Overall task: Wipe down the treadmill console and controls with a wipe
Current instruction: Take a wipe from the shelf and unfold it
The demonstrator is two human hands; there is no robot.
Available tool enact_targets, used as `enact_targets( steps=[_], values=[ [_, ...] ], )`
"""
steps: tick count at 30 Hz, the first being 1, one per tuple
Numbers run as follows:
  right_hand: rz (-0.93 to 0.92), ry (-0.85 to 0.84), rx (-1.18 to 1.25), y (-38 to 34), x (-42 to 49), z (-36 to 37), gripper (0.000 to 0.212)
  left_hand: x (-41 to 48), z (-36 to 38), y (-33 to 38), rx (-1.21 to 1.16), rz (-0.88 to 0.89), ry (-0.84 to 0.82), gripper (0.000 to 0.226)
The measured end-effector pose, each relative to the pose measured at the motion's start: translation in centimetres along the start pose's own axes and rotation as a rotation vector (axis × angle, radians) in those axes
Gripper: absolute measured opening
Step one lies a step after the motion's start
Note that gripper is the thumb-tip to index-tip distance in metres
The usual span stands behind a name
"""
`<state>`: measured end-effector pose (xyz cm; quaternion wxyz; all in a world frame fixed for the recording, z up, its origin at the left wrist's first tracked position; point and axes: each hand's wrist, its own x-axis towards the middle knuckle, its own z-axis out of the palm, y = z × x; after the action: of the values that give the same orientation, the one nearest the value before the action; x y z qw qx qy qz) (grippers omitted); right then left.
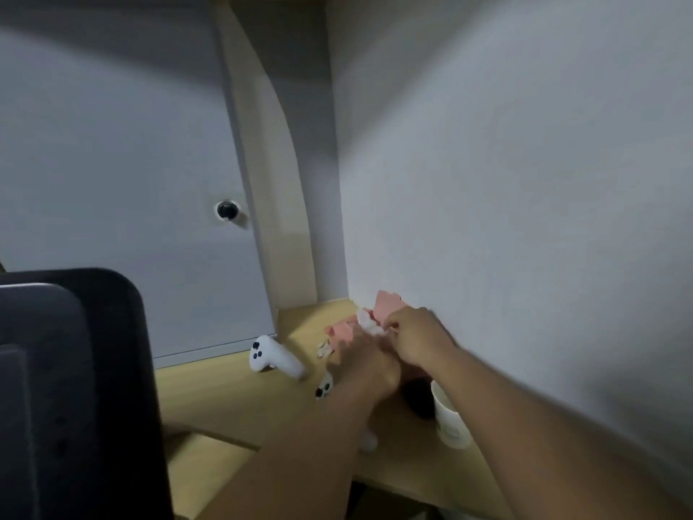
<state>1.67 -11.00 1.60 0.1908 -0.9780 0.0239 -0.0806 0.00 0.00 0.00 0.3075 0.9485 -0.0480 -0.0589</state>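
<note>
I am watching both hands working at the far corner of the desk point(232, 399), against the wall point(525, 182). The right hand point(416, 337) is pinching a white wipe point(369, 324) that is sticking out of a pink packet point(388, 304), fingers curled tight. The left hand point(365, 364) is lying on the packet's near side; blur is hiding whether its fingers are gripping. A white controller point(273, 356) and a paper cup point(450, 422) are sitting nearby.

The wall point(525, 219) runs tight beside my right hand point(412, 332), with a paper cup point(450, 418) close beside that forearm. Left of a white controller point(275, 356), bare desk point(210, 403) opens up to a black panel point(93, 369).
</note>
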Motion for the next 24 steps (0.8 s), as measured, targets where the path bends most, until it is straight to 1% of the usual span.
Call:
enact_targets(
  steps=[1,2,4,6,7,9,12,14,16,17,19,21,22,24],
  values=[
    [0.015,0.0,-0.018,0.0,0.5,0.5,0.023,0.8,0.0,-0.3,0.072,0.027,0.019,0.055],
    [0.015,0.004,-0.002,-0.2,1.1,0.9,0.026,1.1,-0.1,-0.3,0.138,0.063,-0.002,0.053],
    [0.022,0.033,0.038,-0.4,2.3,1.8,0.026,1.7,0.0,-0.8,0.214,0.095,-0.003,0.05],
    [0.053,0.083,0.022,-0.5,2.9,2.4,0.016,1.8,0.0,-1.2,0.229,0.128,0.033,0.046],
    [0.063,0.093,0.019,-0.5,3.0,2.5,0.014,1.9,0.0,-1.3,0.228,0.137,0.043,0.045],
    [0.02,0.121,0.045,-0.3,3.0,2.5,0.01,2.0,-0.1,-1.3,0.204,0.147,0.032,0.045],
    [-0.069,0.25,0.154,-0.3,2.9,0.9,0.025,1.9,-0.9,-0.7,0.21,0.191,0.019,0.045],
    [-0.089,0.378,0.241,-1.2,2.6,-1.5,0.025,1.4,-1.9,0.2,0.237,0.202,0.004,0.047],
    [-0.108,0.503,0.307,-2.6,2.3,-4.8,0.023,0.5,-3.3,1.6,0.146,0.166,0.042,0.045],
    [-0.113,0.537,0.34,-3.2,2.0,-6.8,0.022,0.1,-4.0,2.3,0.088,0.166,0.093,0.043],
    [-0.132,0.545,0.458,-4.3,1.2,-10.5,0.019,-1.2,-5.8,4.2,-0.039,0.211,0.222,0.037],
    [-0.175,0.502,0.657,-5.6,-0.3,-13.8,0.015,-3.1,-8.2,6.2,-0.283,0.249,0.335,0.028],
    [-0.193,0.495,0.73,-6.2,-1.2,-15.2,0.014,-4.4,-9.6,7.3,-0.421,0.267,0.361,0.027],
    [-0.227,0.502,0.803,-7.6,-3.7,-17.7,0.015,-7.6,-12.6,9.0,-0.695,0.326,0.325,0.026]
  ],
)
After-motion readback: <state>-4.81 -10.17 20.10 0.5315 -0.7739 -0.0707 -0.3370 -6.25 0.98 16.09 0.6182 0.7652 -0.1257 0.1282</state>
